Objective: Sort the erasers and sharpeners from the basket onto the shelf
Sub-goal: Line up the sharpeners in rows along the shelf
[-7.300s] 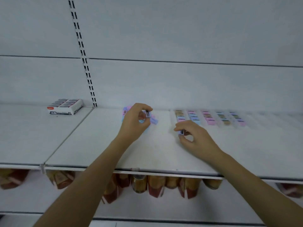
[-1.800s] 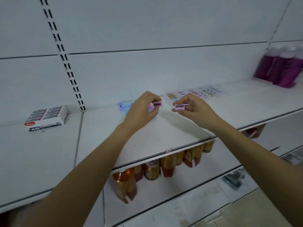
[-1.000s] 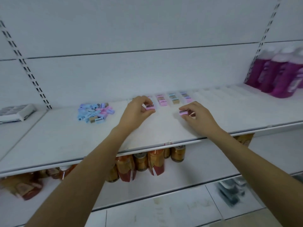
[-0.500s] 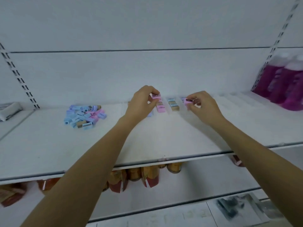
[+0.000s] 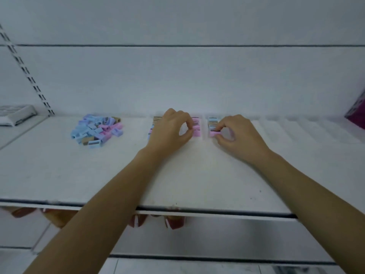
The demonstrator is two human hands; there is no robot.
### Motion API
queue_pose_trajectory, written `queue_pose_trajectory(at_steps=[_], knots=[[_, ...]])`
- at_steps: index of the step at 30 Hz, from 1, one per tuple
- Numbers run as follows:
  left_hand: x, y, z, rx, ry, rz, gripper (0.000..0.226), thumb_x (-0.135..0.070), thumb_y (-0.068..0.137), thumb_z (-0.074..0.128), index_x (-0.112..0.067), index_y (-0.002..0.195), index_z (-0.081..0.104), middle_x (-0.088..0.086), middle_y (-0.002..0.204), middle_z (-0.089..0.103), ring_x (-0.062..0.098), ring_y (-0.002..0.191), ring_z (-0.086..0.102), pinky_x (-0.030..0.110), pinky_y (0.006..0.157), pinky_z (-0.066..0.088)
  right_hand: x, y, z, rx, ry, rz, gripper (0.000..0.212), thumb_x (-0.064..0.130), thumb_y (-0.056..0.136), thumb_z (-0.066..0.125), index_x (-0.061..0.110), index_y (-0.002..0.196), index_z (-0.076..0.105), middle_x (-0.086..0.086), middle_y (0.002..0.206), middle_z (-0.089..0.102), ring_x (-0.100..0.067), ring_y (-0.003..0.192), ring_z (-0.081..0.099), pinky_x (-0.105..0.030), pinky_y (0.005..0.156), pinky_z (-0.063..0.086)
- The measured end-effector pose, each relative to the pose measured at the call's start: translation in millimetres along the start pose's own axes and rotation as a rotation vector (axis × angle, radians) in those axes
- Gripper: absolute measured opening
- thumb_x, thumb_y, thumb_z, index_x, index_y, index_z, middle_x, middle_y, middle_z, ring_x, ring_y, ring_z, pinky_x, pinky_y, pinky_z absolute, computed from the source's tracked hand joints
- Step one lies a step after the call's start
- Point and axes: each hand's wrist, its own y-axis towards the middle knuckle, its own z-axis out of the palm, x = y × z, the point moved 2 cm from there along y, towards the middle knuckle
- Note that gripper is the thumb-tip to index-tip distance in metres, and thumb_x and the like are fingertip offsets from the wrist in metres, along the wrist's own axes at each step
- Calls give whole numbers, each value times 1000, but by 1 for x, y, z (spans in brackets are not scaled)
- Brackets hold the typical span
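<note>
Two hands set pink sharpeners into rows at the back of a white shelf [image 5: 59, 175].
The left hand [image 5: 170, 133] covers most of the leftmost row [image 5: 153, 125]; blur smears every piece, so the blades read only as dark bars. Its thumb and forefinger pinch a pink sharpener [image 5: 196, 127] in the pink row [image 5: 196, 133], the other fingers curled. The right hand [image 5: 238, 135] pinches a second pink sharpener [image 5: 213, 133] at the near end of a mixed-colour row [image 5: 212, 122]. A loose heap of sharpeners [image 5: 96, 129], blue, lilac, pink and tan, lies well to the left. A white box [image 5: 16, 115] and a purple bottle [image 5: 356, 113] are cut off at the edges, and reddish packs [image 5: 173, 222] below are mostly hidden by the shelf lip.
</note>
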Motion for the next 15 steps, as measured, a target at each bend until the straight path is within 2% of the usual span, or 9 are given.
queue_pose_trajectory(at_steps=[3,5,8,10,12,15], knots=[[0,-3,3,15,99,116,25,-28,75,45,-10,80,63,1,76,65,12,79,41,23,65,30,-2,-4,-1,15,-48,-39,10,17,70,63,11,77,67,-2,77,67,-26,77,55,-27,72,33],[-1,-4,4,50,153,162,26,-29,76,45,-12,80,63,0,77,66,13,78,42,24,65,32,-3,-3,-1,30,-76,-42,10,16,70,64,10,77,68,-5,78,69,-31,79,58,-33,74,38],[-4,-6,9,67,212,221,23,-27,77,46,-12,75,64,0,73,65,16,75,43,29,63,40,-3,-3,0,51,-93,-34,6,11,71,69,8,77,68,-8,78,69,-33,81,57,-35,75,38],[-3,-6,11,61,225,240,23,-25,78,46,-13,73,64,-1,72,65,16,74,43,26,63,36,-3,-4,1,49,-99,-29,7,8,70,71,8,77,68,-8,78,69,-34,82,58,-38,76,42],[-1,-5,13,61,231,258,23,-24,78,45,-12,73,64,0,72,65,15,74,40,25,63,32,-5,-4,2,49,-108,-14,6,9,71,71,8,77,68,-8,79,68,-34,83,57,-38,76,42],[0,-4,13,57,233,277,23,-23,78,45,-12,74,64,1,73,65,15,75,37,25,63,30,-6,-3,3,27,-126,-26,6,14,71,67,8,73,67,-7,75,68,-32,78,59,-30,74,37]])
